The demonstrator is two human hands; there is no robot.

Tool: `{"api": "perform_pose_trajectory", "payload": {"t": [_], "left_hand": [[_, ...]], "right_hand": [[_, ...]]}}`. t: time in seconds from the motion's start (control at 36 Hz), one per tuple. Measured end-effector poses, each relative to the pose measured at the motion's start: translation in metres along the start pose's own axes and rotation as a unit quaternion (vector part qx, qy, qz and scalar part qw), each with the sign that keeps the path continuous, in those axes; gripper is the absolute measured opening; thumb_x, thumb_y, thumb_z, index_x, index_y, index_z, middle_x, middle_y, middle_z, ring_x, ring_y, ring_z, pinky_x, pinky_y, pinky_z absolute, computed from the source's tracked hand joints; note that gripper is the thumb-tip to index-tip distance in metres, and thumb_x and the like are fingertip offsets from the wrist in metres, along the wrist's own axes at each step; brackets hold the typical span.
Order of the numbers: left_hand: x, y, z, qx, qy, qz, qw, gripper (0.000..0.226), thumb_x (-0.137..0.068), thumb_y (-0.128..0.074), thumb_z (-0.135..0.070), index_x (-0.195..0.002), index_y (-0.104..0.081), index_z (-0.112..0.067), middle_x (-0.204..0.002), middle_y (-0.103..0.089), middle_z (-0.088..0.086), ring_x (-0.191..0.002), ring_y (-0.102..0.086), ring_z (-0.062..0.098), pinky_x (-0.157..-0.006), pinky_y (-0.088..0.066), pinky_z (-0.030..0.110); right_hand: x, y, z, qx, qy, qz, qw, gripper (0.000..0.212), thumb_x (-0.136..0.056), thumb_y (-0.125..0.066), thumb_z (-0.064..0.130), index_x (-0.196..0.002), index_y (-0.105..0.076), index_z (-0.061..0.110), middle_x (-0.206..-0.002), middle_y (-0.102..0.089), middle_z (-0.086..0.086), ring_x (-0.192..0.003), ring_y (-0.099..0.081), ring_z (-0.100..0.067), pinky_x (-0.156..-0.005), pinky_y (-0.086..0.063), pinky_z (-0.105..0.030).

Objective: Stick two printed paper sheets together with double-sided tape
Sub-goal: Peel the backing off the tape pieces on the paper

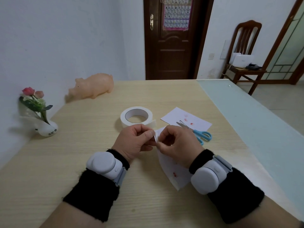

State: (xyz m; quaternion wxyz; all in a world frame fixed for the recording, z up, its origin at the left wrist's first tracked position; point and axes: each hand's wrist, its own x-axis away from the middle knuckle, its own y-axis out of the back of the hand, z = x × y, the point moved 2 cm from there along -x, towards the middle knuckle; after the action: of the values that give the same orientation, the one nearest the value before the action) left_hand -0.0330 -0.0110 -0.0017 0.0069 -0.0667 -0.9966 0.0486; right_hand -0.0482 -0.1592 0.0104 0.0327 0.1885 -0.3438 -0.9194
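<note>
Your left hand [133, 142] & right hand [177, 145] both pinch the top edge of the near printed sheet [171, 175], fingertips curled tight. You're prob. working a tape strip or its backing there, but it's too small to tell. The sheets are apart, so joining isn't done yet. The held sheet sits just in front of the tape roll [136, 116]. The 2nd sheet [185, 118] lies right of the roll w/ scissors [195, 131] across it.

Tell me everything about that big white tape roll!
The tape roll is a wide white ring, papery-looking, with a round hole facing up. It lies flat on the wooden table, just beyond the left hand. A short loose end sticks out on its right side. Only the table plainly touches it.
</note>
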Motion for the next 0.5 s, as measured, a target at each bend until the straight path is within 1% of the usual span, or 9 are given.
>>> {"api": "perform_pose_trajectory", "payload": {"t": [0.08,0.17,0.28,0.33,0.39,0.5], "left_hand": [[-0.0004,0.0005,0.0018,0.000,0.000,0.007,1.000,0.010,-0.085,-0.061,-0.001,-0.077,-0.061,-0.007,-0.062,-0.069,0.003,-0.057,-0.067,0.013,-0.052,-0.054,0.021],[-0.0010,0.0003,0.0036,-0.012,-0.004,0.016,1.000,0.010,-0.081,-0.063,0.004,-0.078,-0.062,-0.006,-0.061,-0.068,0.003,-0.057,-0.065,0.011,-0.056,-0.055,0.022],[-0.0013,0.0005,0.0029,-0.020,-0.016,0.022,0.999,0.013,-0.081,-0.063,0.006,-0.079,-0.062,-0.007,-0.060,-0.067,0.000,-0.055,-0.064,0.009,-0.057,-0.055,0.021],[-0.0018,0.0017,0.0026,-0.002,-0.014,0.015,1.000,0.015,-0.082,-0.061,0.006,-0.078,-0.061,-0.008,-0.058,-0.067,-0.002,-0.054,-0.063,0.008,-0.057,-0.054,0.020],[-0.0024,0.0025,0.0026,0.023,-0.007,0.006,1.000,0.015,-0.083,-0.061,0.006,-0.078,-0.061,-0.009,-0.057,-0.066,-0.003,-0.053,-0.063,0.008,-0.055,-0.053,0.020],[-0.0030,0.0036,0.0034,0.030,0.001,0.000,1.000,0.013,-0.083,-0.061,0.002,-0.078,-0.061,-0.011,-0.060,-0.067,-0.003,-0.055,-0.064,0.008,-0.051,-0.050,0.018]], "right_hand": [[0.0001,0.0003,0.0003,0.006,-0.002,-0.010,1.000,0.010,-0.074,-0.072,0.016,-0.070,-0.066,0.022,-0.068,-0.063,0.011,-0.065,-0.058,-0.005,-0.064,-0.047,-0.014],[0.0003,0.0004,-0.0003,0.009,-0.001,-0.020,1.000,0.013,-0.074,-0.072,0.016,-0.067,-0.064,0.025,-0.064,-0.061,0.014,-0.061,-0.057,-0.004,-0.061,-0.045,-0.011],[-0.0005,0.0009,-0.0020,-0.003,0.002,-0.019,1.000,0.014,-0.074,-0.071,0.016,-0.069,-0.064,0.027,-0.066,-0.063,0.014,-0.063,-0.058,-0.003,-0.063,-0.047,-0.012],[-0.0010,0.0004,-0.0027,-0.017,0.009,-0.018,1.000,0.020,-0.074,-0.071,0.013,-0.071,-0.061,0.029,-0.067,-0.062,0.015,-0.065,-0.059,-0.002,-0.066,-0.049,-0.015],[-0.0012,-0.0005,-0.0031,-0.031,0.015,-0.020,0.999,0.023,-0.073,-0.071,0.009,-0.072,-0.059,0.030,-0.070,-0.063,0.013,-0.067,-0.060,-0.004,-0.069,-0.053,-0.020],[-0.0011,-0.0018,-0.0028,-0.029,0.020,-0.031,0.999,0.020,-0.074,-0.073,0.012,-0.074,-0.062,0.029,-0.074,-0.066,0.009,-0.069,-0.061,-0.007,-0.072,-0.054,-0.026]]}}
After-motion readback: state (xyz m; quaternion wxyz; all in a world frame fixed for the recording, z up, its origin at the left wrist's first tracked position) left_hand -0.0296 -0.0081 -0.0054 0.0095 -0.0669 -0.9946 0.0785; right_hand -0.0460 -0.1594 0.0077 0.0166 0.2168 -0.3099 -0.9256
